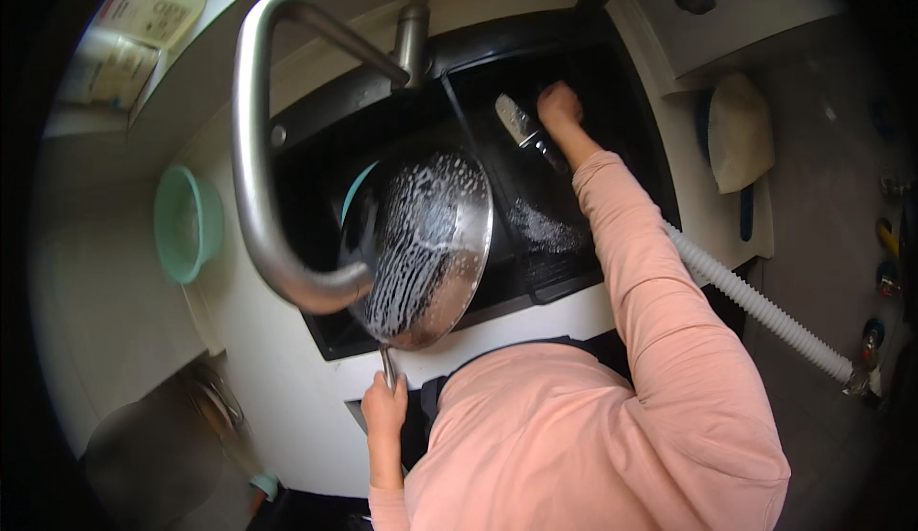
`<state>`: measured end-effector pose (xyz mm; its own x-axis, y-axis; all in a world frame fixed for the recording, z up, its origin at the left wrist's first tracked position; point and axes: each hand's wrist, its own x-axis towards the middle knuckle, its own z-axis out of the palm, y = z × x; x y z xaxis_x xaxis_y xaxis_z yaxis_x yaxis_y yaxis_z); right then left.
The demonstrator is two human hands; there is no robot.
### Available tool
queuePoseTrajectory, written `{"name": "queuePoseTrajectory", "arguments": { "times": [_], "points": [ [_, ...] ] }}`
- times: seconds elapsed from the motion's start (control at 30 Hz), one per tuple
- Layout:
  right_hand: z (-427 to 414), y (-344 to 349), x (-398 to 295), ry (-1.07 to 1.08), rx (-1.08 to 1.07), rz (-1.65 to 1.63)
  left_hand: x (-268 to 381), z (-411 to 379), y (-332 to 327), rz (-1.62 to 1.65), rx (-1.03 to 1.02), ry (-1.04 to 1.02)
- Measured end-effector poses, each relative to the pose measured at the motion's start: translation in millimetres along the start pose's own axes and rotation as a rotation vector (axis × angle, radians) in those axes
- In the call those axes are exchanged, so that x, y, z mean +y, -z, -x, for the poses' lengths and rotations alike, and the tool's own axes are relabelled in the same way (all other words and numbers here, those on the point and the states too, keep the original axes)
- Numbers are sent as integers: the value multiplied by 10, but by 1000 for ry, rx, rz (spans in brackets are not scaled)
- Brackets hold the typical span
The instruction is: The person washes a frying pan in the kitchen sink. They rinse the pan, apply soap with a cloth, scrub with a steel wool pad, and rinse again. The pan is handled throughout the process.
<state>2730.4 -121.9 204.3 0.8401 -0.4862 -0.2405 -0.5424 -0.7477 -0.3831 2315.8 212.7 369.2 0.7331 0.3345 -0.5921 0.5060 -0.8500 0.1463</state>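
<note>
My left hand (385,405) grips the handle of a large metal pan (459,273) at the sink's front edge. The pan is tilted over the left basin, and white suds streak its dark, shiny surface. The end of the curved steel faucet (251,136) overlaps the pan's left side in view. Over in the right basin, my right hand (560,109) is curled near the back; whether anything is in its fingers is hidden. A wide-bladed knife (518,120) with a dark handle lies just left of that hand. Foam (543,228) spreads on the basin floor nearer me.
Both basins belong to a black sink (502,308) set in a white counter (280,416). A mint-green plastic basin (188,226) stands at the left. Part of a teal rim (356,190) shows behind the pan. A white corrugated hose (760,301) runs off to the right.
</note>
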Motion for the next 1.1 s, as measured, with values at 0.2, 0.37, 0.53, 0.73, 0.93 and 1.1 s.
{"name": "queuePoseTrajectory", "arguments": {
  "times": [0.2, 0.37, 0.53, 0.73, 0.93, 1.1],
  "points": [
    [294, 338, 81, 81, -83, -619, -35, -36, -16, 10, 19, -15],
    [1413, 1143, -149, 460, -427, -647, -56, -9, -12, 12, 38, -22],
    [2344, 1576, -536, 609, -585, -454, -92, -20, 5, 12, 47, -64],
    [2482, 1505, -812, 718, -336, -173, -156, 1, -2, 197, 73, -60],
    [2476, 1351, -896, 693, -269, -94, -277, 18, -95, 344, 84, -164],
    [2633, 1351, -905, 670, -258, -94, -320, -15, -139, 354, 74, -191]
  ]
}}
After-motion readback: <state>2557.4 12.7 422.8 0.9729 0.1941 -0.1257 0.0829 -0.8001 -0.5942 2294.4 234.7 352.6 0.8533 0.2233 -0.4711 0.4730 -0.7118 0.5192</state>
